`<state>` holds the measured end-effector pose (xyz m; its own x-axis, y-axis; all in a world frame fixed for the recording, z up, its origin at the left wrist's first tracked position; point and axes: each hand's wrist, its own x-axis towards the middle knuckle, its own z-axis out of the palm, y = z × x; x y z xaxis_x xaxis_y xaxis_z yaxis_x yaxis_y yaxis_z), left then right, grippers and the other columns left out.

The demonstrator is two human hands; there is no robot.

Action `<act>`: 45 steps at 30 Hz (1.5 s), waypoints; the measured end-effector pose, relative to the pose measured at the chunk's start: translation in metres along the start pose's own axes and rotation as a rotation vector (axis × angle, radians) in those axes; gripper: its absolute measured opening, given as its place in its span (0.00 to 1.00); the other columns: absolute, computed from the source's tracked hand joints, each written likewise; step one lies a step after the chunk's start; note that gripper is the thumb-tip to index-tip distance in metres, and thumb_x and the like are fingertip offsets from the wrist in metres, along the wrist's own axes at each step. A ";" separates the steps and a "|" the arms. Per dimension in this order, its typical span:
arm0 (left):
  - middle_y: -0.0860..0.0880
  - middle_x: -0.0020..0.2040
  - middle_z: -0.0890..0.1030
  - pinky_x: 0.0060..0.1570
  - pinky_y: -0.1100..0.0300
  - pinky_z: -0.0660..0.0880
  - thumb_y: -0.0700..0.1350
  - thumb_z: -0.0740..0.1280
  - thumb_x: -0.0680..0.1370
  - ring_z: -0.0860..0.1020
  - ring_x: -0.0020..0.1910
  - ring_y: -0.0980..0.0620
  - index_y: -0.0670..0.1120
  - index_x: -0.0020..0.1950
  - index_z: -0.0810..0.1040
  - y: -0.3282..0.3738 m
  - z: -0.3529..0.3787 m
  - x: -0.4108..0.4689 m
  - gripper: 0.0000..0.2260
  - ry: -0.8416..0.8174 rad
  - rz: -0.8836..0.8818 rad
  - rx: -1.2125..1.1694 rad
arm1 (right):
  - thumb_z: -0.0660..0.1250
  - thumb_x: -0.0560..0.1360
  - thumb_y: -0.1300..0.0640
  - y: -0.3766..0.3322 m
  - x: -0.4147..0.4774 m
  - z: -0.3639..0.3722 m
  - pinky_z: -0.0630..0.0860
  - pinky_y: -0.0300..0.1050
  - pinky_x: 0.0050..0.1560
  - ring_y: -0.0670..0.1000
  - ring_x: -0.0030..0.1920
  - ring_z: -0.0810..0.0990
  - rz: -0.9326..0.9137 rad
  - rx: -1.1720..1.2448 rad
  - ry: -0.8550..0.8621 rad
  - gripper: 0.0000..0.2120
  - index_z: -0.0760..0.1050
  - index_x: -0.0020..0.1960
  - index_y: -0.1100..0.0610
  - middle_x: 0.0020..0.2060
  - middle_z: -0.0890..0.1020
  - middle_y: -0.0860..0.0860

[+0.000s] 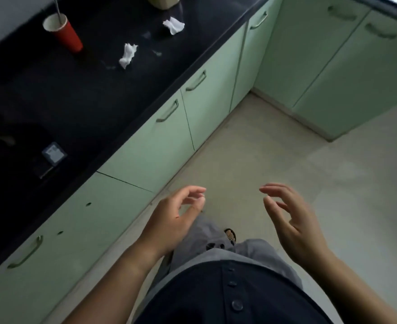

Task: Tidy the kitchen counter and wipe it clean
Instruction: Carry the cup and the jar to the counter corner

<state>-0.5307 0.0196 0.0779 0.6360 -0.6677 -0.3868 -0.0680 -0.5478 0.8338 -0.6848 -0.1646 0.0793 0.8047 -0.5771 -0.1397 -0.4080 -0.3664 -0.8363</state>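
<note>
The black kitchen counter (80, 94) runs along the left. On it stand a red paper cup (64, 31) with a thin straw in it, and two crumpled white tissues, one (127, 54) near the cup and one (174, 25) farther back. Faint wet smears (150, 43) show between the tissues. My left hand (174, 218) and my right hand (291, 220) hover in front of my body over the floor, well short of the counter. Both are empty, fingers curled and apart.
A small grey square object (54, 153) lies on the counter's near left part. A beige container (163, 1) stands at the back edge. Pale green cabinet doors (155, 141) with handles line the counter front and the right wall. Beige floor (274, 155) lies ahead.
</note>
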 end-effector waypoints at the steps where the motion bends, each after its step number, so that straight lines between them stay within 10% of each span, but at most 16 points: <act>1: 0.64 0.51 0.79 0.51 0.70 0.71 0.56 0.62 0.77 0.75 0.52 0.69 0.60 0.56 0.76 0.001 -0.006 0.014 0.09 0.017 -0.006 -0.003 | 0.55 0.76 0.41 0.000 0.018 0.000 0.72 0.45 0.58 0.40 0.58 0.73 -0.018 -0.019 -0.023 0.18 0.75 0.56 0.50 0.54 0.76 0.43; 15: 0.56 0.50 0.81 0.46 0.79 0.67 0.50 0.64 0.77 0.76 0.50 0.66 0.54 0.56 0.78 0.076 -0.178 0.291 0.09 0.261 0.131 0.008 | 0.57 0.75 0.39 -0.114 0.373 0.014 0.75 0.48 0.56 0.45 0.57 0.75 -0.355 -0.054 0.026 0.21 0.72 0.61 0.50 0.58 0.74 0.45; 28: 0.56 0.53 0.77 0.50 0.57 0.74 0.54 0.62 0.77 0.76 0.52 0.56 0.52 0.59 0.75 0.108 -0.304 0.495 0.13 0.431 -0.049 0.365 | 0.64 0.74 0.47 -0.226 0.651 0.025 0.70 0.39 0.53 0.43 0.56 0.72 -0.542 -0.113 -0.086 0.20 0.70 0.63 0.53 0.58 0.72 0.45; 37: 0.46 0.60 0.76 0.53 0.56 0.73 0.53 0.63 0.77 0.76 0.56 0.48 0.47 0.64 0.72 0.072 -0.313 0.585 0.18 0.426 -0.339 0.392 | 0.67 0.72 0.48 -0.265 0.749 0.064 0.70 0.48 0.58 0.52 0.62 0.69 -0.625 -0.115 -0.289 0.30 0.61 0.71 0.49 0.65 0.67 0.51; 45: 0.44 0.72 0.65 0.65 0.47 0.68 0.52 0.62 0.78 0.64 0.70 0.43 0.46 0.72 0.64 0.050 -0.306 0.617 0.24 0.562 -0.373 0.514 | 0.67 0.74 0.51 -0.252 0.783 0.067 0.63 0.26 0.51 0.44 0.60 0.70 -0.687 -0.135 -0.346 0.25 0.65 0.69 0.52 0.64 0.71 0.49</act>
<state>0.0940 -0.2658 0.0015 0.9643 -0.1224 -0.2349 -0.0321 -0.9343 0.3550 0.0766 -0.4751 0.1447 0.9756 0.0634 0.2103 0.1993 -0.6579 -0.7263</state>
